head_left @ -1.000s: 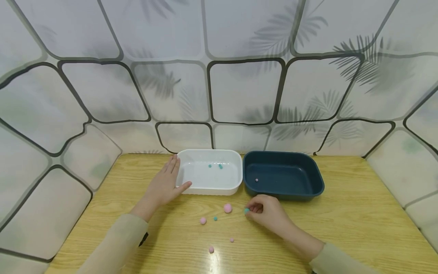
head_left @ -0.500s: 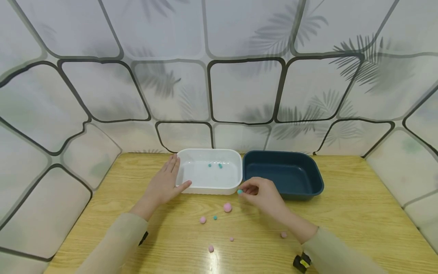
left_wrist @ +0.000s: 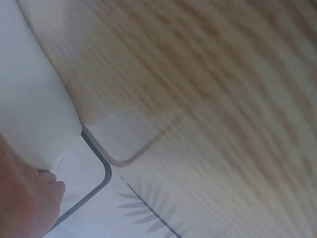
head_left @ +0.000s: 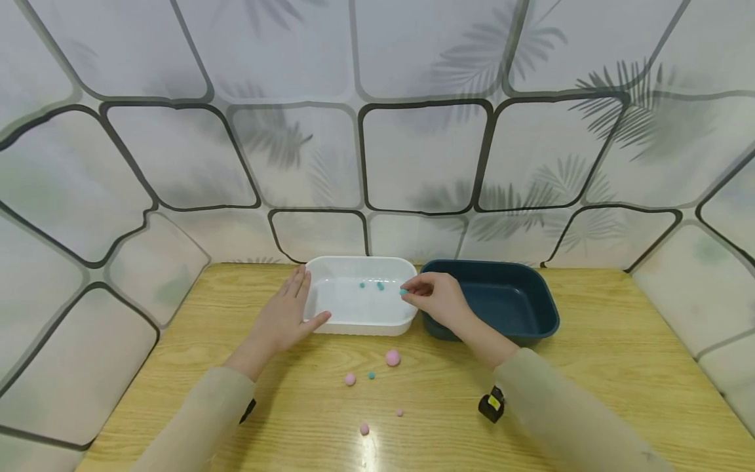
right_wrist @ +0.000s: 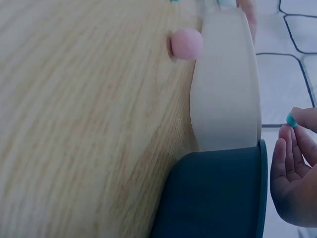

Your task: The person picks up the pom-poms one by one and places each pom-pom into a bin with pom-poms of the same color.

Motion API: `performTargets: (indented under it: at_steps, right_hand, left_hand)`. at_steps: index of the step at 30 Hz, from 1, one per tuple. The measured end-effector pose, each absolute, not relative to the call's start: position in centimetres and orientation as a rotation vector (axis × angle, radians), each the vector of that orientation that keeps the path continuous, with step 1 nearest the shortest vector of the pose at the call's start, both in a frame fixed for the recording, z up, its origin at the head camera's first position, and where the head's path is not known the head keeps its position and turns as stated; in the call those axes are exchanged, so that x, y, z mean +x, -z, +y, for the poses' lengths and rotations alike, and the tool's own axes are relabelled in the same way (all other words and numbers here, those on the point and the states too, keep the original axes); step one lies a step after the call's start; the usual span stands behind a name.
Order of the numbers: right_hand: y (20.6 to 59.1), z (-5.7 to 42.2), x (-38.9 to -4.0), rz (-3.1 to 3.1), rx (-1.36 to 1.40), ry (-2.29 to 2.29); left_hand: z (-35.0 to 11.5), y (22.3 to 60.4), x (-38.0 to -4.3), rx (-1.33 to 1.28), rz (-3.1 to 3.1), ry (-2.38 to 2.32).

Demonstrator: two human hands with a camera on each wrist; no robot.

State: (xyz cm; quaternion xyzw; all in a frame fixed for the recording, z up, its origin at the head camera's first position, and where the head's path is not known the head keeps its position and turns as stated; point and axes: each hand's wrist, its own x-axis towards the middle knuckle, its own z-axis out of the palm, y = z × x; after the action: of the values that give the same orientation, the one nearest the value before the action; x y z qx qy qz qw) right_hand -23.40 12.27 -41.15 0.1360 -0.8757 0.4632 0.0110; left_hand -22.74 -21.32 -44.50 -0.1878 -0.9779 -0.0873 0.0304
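Ball (head_left: 404,292) of teal sits pinched between the thumb and fingertips of a person's right hand (head_left: 439,303), just right of centre in the lower half of the head view. The pinch is closed down to the width of the ball, a hold that probably suits something so small and likely too fiddly for a whole palm. The hand hangs at the right end of a white dish (head_left: 360,327), its wrist crossing the near left part of a dark blue dish (head_left: 504,305), apparently the direct way in from the front.

At centre left, the left hand (head_left: 283,321) lies with fingers straight along the white dish's left side and thumb over its near rim; it grasps nothing and seems to be there to keep the light-looking dish from sliding. The two dishes stand side by side, likely so that both fall within one short reach.

Inside the white dish are a few teal balls (head_left: 380,286). Below it in the frame, a loose teal ball (head_left: 371,375) lies on the wooden table (head_left: 283,419) among four pink balls (head_left: 392,358), scattered in no clear order.
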Motion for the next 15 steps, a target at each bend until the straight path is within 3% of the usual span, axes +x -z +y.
performTargets:
  at_steps: [15]
  right_hand:
    - [41.6,11.1,-26.6,-2.794,0.24,-1.511]
  left_hand:
    - [-21.3,44.6,-22.8,-0.575,-3.02,0.257]
